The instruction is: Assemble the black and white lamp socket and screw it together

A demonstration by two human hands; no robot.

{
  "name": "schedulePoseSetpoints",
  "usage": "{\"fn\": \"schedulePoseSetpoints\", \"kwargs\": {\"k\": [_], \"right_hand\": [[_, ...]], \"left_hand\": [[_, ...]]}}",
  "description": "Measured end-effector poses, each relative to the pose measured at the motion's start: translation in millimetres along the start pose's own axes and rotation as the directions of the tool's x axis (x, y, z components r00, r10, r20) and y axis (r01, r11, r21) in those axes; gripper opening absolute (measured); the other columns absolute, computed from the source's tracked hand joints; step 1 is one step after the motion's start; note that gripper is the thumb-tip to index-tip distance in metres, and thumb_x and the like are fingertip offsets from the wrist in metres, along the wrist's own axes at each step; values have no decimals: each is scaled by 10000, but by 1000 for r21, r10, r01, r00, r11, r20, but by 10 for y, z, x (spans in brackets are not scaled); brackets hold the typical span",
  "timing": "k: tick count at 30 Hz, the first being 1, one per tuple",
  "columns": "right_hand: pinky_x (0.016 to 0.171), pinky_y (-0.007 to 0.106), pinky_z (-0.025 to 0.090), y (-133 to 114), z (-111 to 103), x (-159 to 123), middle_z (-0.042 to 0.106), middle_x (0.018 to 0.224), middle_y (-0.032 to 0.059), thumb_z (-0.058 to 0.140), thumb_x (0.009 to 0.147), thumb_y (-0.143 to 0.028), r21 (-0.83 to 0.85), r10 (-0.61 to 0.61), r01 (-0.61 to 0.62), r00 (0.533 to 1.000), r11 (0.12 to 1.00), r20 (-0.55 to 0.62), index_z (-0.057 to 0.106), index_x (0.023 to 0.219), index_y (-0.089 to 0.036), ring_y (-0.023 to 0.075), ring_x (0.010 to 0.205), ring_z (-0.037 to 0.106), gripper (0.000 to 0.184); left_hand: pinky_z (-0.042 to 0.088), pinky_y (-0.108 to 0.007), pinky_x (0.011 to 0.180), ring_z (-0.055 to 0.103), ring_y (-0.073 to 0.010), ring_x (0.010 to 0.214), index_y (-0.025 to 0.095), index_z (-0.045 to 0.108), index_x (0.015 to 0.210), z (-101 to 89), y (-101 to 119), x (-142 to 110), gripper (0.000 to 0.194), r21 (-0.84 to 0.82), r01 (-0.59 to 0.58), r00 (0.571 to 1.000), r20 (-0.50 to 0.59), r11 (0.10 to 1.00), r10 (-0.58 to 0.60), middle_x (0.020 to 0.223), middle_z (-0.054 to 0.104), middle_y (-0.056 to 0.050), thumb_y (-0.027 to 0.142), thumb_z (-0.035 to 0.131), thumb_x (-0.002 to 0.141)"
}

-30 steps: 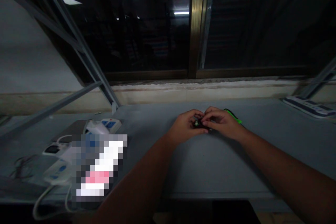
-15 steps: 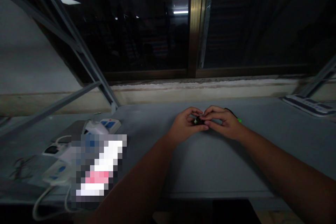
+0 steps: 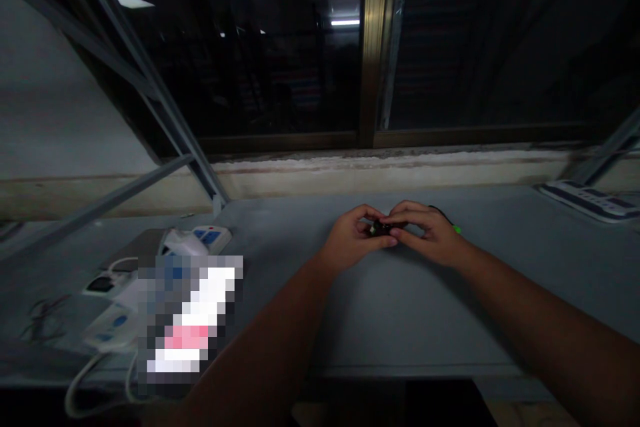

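Both hands meet over the middle of the grey table (image 3: 400,320). Between them is a small dark object (image 3: 377,229) with a pale spot on its left side; its kind is too small and dim to make out. My left hand (image 3: 346,238) curls around its left end, thumb in front and fingers behind. From the right, my right hand (image 3: 431,235) pinches it with thumb and fingertips, covering much of it. Behind the right wrist, a thin black cord-like thing with a bright green end (image 3: 457,230) lies partly hidden.
White power strips (image 3: 213,237) with plugs and cables crowd the left side, beside a pixelated bright patch (image 3: 200,320). Another long white strip (image 3: 587,201) lies at the back right. Metal frame bars (image 3: 200,170) rise at the left, before a dark window (image 3: 280,80).
The dark object shows slightly more between the fingers, and the right fingertips have shifted a little on it. Both arms stay in nearly the same place.
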State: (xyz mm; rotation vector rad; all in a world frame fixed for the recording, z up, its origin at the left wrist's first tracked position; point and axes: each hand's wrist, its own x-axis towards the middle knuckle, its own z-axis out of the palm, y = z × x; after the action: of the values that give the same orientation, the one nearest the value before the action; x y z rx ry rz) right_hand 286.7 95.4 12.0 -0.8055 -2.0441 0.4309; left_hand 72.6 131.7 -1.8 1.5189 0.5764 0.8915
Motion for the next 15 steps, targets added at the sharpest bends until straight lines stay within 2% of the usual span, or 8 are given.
{"fn": "schedulePoseSetpoints", "kwargs": {"k": [5, 8, 12, 15], "right_hand": [[856, 393, 576, 52, -2, -6, 711, 1098, 78, 672, 953, -306, 18, 14, -14, 1000, 1000, 2, 721, 1256, -309, 222, 977, 691, 306], [860, 391, 569, 122, -53, -6, 708, 1091, 78, 662, 956, -302, 6, 43, -43, 998, 999, -45, 713, 1222, -290, 223, 976, 690, 271], [854, 413, 549, 247, -162, -17, 688, 1047, 89, 670, 932, -330, -199, 98, -121, 988, 972, -122, 731, 1145, -264, 242, 959, 663, 230], [914, 437, 540, 349, -184, -42, 681, 1104, 93, 729, 877, -371, -309, 158, -170, 985, 936, -65, 728, 1163, -267, 260, 1019, 658, 304]], "left_hand": [[539, -316, 778, 696, -162, 800, 175, 590, 1046, -4, 10, 0, 594, 23, 9, 1000, -15, 1000, -9, 875, 700, -22, 382, 954, 626], [536, -318, 814, 691, -159, 843, 178, 590, 1048, -2, 31, 3, 582, 1, -18, 999, -29, 1000, 18, 933, 703, -30, 348, 953, 625], [516, -307, 872, 682, -150, 911, 183, 602, 1059, -13, 44, 15, 556, 22, -46, 996, -70, 999, 48, 1024, 685, -33, 273, 940, 626], [501, -284, 851, 675, -141, 890, 179, 602, 1060, -32, 22, 28, 527, 43, -24, 995, -98, 999, 28, 976, 682, -18, 235, 916, 640]]}}
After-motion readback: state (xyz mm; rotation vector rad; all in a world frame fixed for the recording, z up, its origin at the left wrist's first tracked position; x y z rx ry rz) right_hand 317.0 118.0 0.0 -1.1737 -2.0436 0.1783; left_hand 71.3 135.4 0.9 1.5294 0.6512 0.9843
